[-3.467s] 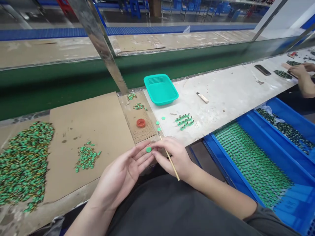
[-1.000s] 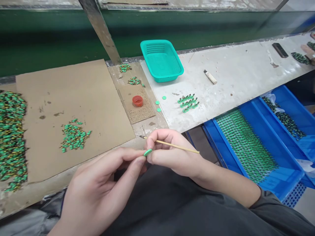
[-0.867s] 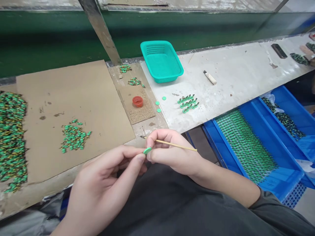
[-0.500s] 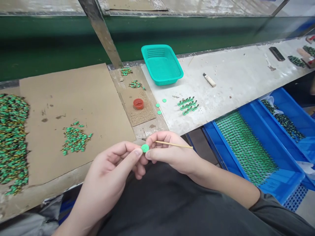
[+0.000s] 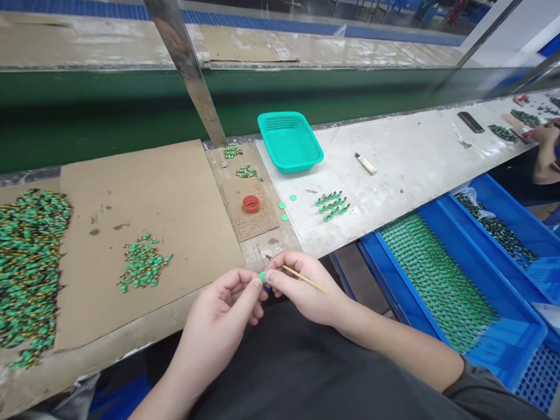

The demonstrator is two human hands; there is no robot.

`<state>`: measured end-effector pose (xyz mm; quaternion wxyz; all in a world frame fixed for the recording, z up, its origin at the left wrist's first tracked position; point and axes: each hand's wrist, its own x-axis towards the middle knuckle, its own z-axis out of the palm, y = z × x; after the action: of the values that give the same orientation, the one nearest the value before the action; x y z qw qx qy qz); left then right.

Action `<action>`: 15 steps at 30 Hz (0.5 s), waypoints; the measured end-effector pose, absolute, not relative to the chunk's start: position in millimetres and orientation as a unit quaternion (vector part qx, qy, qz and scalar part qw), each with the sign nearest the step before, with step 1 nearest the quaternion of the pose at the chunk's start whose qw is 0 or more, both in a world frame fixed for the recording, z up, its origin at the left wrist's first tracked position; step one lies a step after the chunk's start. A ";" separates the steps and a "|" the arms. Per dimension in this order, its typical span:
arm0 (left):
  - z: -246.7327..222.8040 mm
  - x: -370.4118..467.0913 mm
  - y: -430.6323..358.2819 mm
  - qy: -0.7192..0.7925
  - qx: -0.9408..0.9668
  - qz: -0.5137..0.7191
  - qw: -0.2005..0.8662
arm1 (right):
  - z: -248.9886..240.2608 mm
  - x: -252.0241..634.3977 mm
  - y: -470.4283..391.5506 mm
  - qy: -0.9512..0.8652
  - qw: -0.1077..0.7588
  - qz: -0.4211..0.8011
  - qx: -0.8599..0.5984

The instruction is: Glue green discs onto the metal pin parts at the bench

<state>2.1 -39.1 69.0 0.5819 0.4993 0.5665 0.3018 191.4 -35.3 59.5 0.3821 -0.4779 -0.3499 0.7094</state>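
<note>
My left hand (image 5: 221, 312) pinches a small round green disc (image 5: 262, 276) between thumb and fingertips, just in front of the bench edge. Against the disc's right side press the fingertips of my right hand (image 5: 317, 289), which also holds a thin wooden stick (image 5: 308, 280) with a dark tip pointing up and left. Part of the disc is covered by my fingers. Beyond my hands, a small red cup (image 5: 251, 203) stands on a worn cardboard piece (image 5: 258, 225). A few loose green discs (image 5: 284, 217) lie to its right.
Small green-and-gold parts form a large heap (image 5: 32, 268) and a smaller pile (image 5: 142, 265) at left. Rightward are a teal basket (image 5: 291, 163), green discs with upright dark pieces (image 5: 331, 205), a knife (image 5: 366, 164) and blue bins (image 5: 520, 344). A co-worker's hand (image 5: 546, 137) is far right.
The view has tilted up, so the bench sits lower and the co-worker's hand shows. The disc has turned and more of it is covered by my fingers. Both hands keep their holds.
</note>
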 end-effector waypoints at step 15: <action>58.5 -37.3 -52.1 0.578 0.578 0.234 0.526 | 106.5 269.4 150.9 -0.666 0.323 0.264 -0.619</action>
<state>-37.3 -52.1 58.5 0.5263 0.5781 0.5780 0.2339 269.4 150.9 106.5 0.3233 -0.6187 -0.6656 0.2639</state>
